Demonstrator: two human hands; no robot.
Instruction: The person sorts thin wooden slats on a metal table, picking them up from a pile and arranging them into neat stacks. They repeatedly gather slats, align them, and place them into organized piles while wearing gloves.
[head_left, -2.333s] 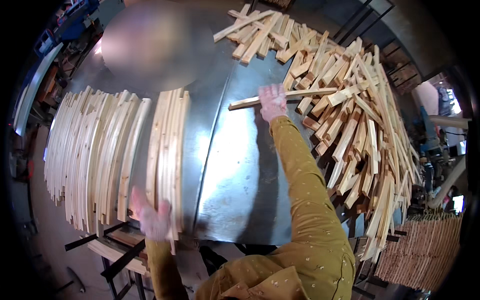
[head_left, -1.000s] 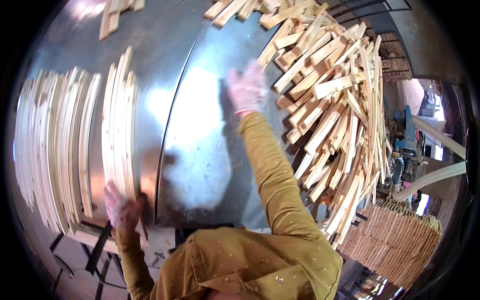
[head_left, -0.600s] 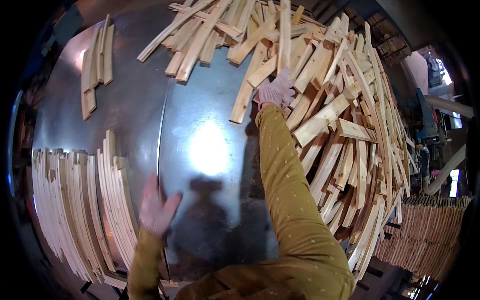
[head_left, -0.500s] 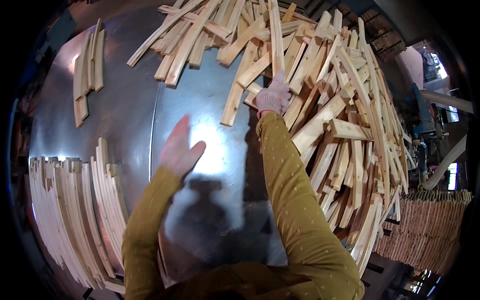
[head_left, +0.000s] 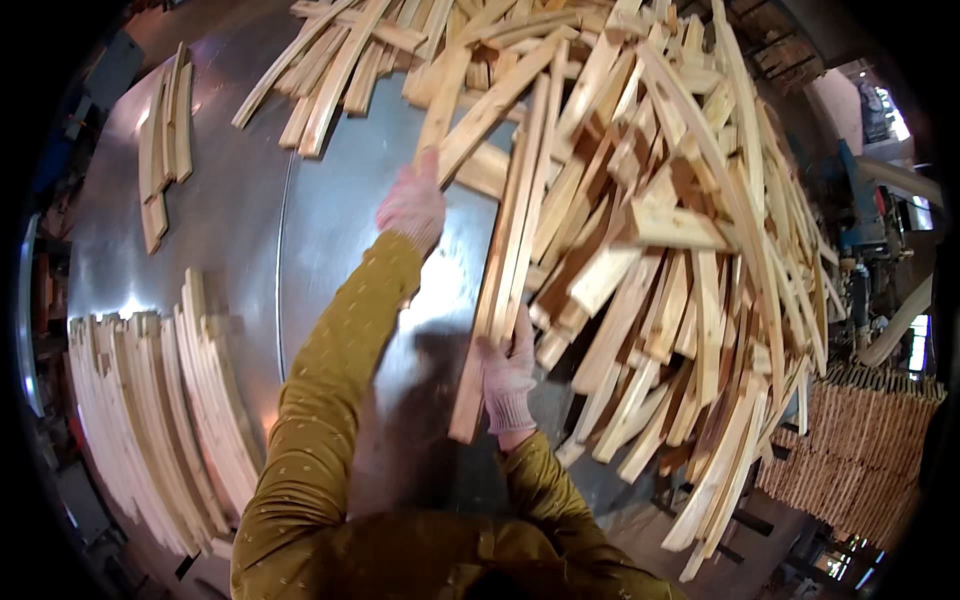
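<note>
My right hand (head_left: 508,380), in a pale knit glove, is closed round a few long wooden slats (head_left: 506,255) lying side by side. They slant away from me, and their near ends stick out past the hand, over the metal table (head_left: 350,200). Farther off and to the left, my gloved left hand (head_left: 412,207) is closed at the near end of another wooden slat (head_left: 440,115) on the pile's edge. Its fingers are slightly blurred and partly hidden.
A big jumbled pile of slats (head_left: 690,225) covers the far and right side. Neat rows of slats (head_left: 150,420) lie at the near left, a small bunch (head_left: 167,140) at the far left. Stacked wood (head_left: 850,460) stands beyond the right edge.
My right hand has come back toward me with slats drawn from the pile. My left hand has moved forward and right, from over bare table to a slat's end.
</note>
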